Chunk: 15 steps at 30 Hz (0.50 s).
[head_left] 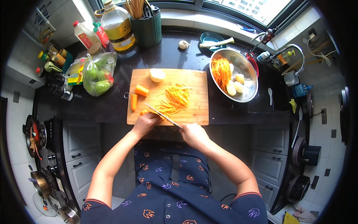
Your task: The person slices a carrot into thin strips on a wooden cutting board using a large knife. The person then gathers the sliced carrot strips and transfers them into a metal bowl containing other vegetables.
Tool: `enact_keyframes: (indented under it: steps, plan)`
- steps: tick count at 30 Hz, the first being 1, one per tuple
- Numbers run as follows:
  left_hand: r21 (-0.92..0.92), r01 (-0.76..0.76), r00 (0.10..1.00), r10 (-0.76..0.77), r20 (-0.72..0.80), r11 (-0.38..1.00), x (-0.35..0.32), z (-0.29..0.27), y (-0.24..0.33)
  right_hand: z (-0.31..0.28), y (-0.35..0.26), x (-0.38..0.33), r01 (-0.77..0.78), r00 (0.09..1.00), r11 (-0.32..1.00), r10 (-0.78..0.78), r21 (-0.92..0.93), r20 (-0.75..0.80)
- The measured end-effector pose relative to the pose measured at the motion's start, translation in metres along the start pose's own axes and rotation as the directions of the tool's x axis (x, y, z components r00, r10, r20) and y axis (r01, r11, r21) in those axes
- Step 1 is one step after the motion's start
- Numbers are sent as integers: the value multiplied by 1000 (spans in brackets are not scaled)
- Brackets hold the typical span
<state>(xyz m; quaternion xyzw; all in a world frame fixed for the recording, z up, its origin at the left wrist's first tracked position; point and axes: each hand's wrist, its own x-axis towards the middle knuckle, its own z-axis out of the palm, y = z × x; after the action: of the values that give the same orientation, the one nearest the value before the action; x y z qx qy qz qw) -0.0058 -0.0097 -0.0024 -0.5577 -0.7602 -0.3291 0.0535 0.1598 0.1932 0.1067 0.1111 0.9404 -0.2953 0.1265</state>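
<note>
At far left you've got pans (33,136) by the wall, then a clear bag (99,74) of green vegetables on the dark surface (233,114), an oil jug (118,31) and a green utensil holder (146,31) behind it. Next, the cutting board (197,116): two carrot chunks (141,90) near its left side, a pale peeled vegetable (157,75) at its back edge. Your left hand (146,124) is at the board's front edge, fingers curled close together over cut carrot (144,112); whether they pinch it, you can't really tell from this angle. Knife (164,115) slants just right of those fingers, blade tip toward back left. Shredded carrot (178,96) is piled beyond the blade. Your right hand (195,136) is wrapped round the knife handle. Garlic (183,44) sits behind the board. To the right, a metal bowl (244,65) holds more carrot shreds (220,72) and peeled potatoes (239,78); then a white spoon (270,96).
</note>
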Motion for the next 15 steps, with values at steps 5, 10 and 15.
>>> enact_keyframes:
  steps: [5,10,15]
  plan:
    - [29,-6,1000,6,-13,1000,-5,6,-2,2,-1,-3,-6,1000,1000,6,0,9]
    - [66,-17,1000,17,8,998,1,0,2,27,5,11,-24,999,1000,23,-17,-35]
    - [45,-34,999,33,17,998,-5,2,-7,29,5,24,37,996,999,-33,38,-80]
